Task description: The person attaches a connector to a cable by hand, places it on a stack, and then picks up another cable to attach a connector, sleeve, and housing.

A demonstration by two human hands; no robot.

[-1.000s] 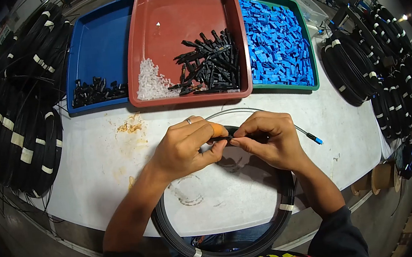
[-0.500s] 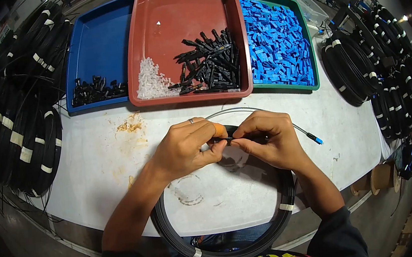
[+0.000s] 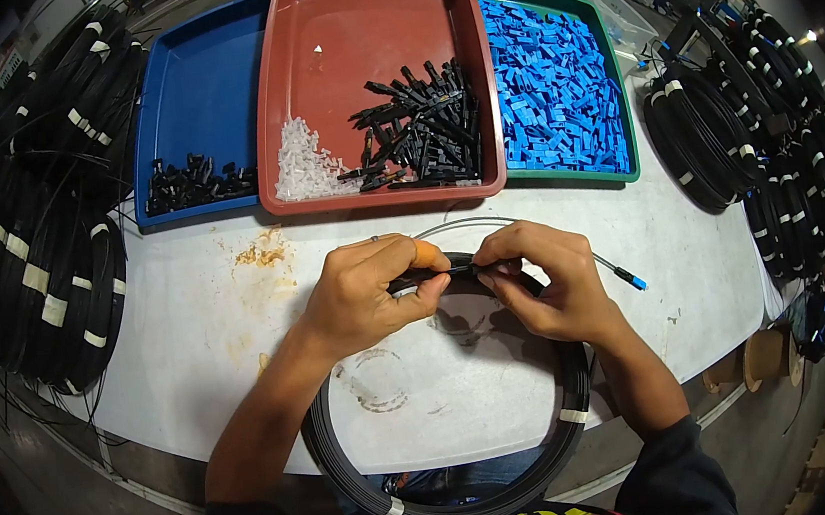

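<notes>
In front of me, both hands meet fingertip to fingertip over the top of a coil of black cable. My left hand, with an orange cover on one fingertip and a ring, pinches a slim black connector. The thumb and forefinger of my right hand are closed on the other end of that same connector; the fingers partly hide it. A grey cable end with a blue-tipped plug lies on the table to the right of my right hand. Two white tape bands wrap the lower coil.
Ahead stand a blue tray with small black parts, a red tray with clear pieces and black connectors, and a green tray full of blue clips. Cable coils hang at left and right. The white table is stained.
My fingertips have drawn slightly apart, showing more of the black connector between them. My right hand's fingers have opened out a little around it. Trays and coil stay put.
</notes>
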